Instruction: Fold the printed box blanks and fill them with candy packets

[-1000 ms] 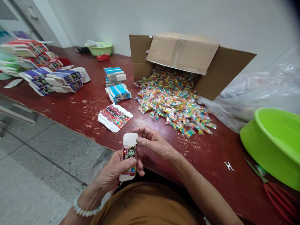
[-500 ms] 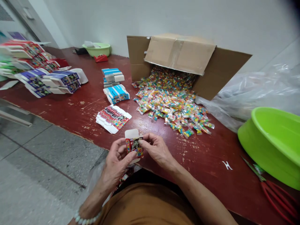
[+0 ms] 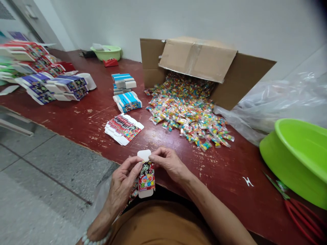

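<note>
Between my two hands, over the table's front edge, is a small red printed candy box (image 3: 146,178) with white end flaps sticking out at top and bottom. My left hand (image 3: 125,177) pinches its upper left side between thumb and fingers. At the upper right corner, beside the top flap, my right hand (image 3: 171,163) pinches the box with thumb and forefinger. A fanned stack of flat red boxes (image 3: 125,129) lies just beyond my hands. Past it, small clear packets of colourful candy (image 3: 189,115) spill from a cardboard carton (image 3: 199,58).
Blue boxes (image 3: 127,101) are stacked left of the candy, with purple boxes (image 3: 68,87) and red boxes (image 3: 33,56) farther left. A green basin (image 3: 293,163) and red-handled scissors (image 3: 298,214) are at the right. A pale green bowl (image 3: 108,53) stands by the wall on the red table (image 3: 97,98).
The box was upright in my left hand, then tilted and handled by both hands, and now hangs upright again. My left hand's grip has shifted from its lower part to its upper side.
</note>
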`<state>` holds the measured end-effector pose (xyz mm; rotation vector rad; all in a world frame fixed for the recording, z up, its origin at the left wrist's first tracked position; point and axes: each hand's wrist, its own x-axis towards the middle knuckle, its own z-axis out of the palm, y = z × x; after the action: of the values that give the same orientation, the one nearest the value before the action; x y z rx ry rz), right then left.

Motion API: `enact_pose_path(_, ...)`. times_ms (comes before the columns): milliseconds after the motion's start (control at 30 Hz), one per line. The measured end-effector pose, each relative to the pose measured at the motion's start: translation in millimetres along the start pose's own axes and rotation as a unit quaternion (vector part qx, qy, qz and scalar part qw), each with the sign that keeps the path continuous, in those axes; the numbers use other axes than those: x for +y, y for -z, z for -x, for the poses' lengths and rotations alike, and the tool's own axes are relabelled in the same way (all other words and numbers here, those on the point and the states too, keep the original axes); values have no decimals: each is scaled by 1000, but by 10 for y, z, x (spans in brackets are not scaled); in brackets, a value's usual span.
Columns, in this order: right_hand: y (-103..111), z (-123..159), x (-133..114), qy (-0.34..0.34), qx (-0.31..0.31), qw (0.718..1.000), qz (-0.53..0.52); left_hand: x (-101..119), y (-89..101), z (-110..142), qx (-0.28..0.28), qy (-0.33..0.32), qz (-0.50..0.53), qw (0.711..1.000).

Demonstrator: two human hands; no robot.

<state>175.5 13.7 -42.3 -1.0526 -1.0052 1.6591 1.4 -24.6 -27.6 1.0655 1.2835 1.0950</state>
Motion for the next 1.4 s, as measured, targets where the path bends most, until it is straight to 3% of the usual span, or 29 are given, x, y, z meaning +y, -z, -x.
enact_pose_path(100,47,-45,-50,-51,-43,997,-29,10,45,-19,-23,-19,-33,999)
enact_pose_path(200,60,-30,-63,-32,-82,996,10,24,41,-30,-36,-21,-12,999)
enact_pose_path(300,60,-10,-26,88,-53,988,119,13,16,-28,-27,20,70,997)
enact_pose_path(367,60,-11,14,187,-26,963,194,-6,1,-21,-66,90,119,987)
enact_pose_path(433,59,-11,45,258,-34,932,252,-29,-12,-12,-116,164,151,968)
enact_pose_path(500,53,-3,50,285,-67,913,284,-46,-27,-4,-132,208,175,953)
enact_pose_path(600,35,17,2,223,-73,936,263,-60,-55,-4,-114,215,200,949)
enact_pose_path(700,22,10,-82,65,-82,987,123,-77,-76,-16,-108,197,179,958)
enact_pose_path(767,21,-11,-127,-22,-112,993,31,-98,-77,-28,-103,179,150,967)
enact_pose_path(867,24,-43,-152,-65,-127,990,1,-135,-67,-43,-104,159,111,976)
enact_pose_path(1033,42,-29,-142,-41,-119,991,-34,-158,-57,-48,-117,133,82,981)
enact_pose_path(1200,81,-11,-120,-34,-116,993,4,-166,-58,-61,-129,125,53,982)
enact_pose_path(1300,103,-15,-120,55,-122,987,93,-199,-64,-75,-130,120,46,983)
enact_pose_path(1400,119,10,-177,161,-155,952,211,-233,-79,-87,-120,129,47,983)
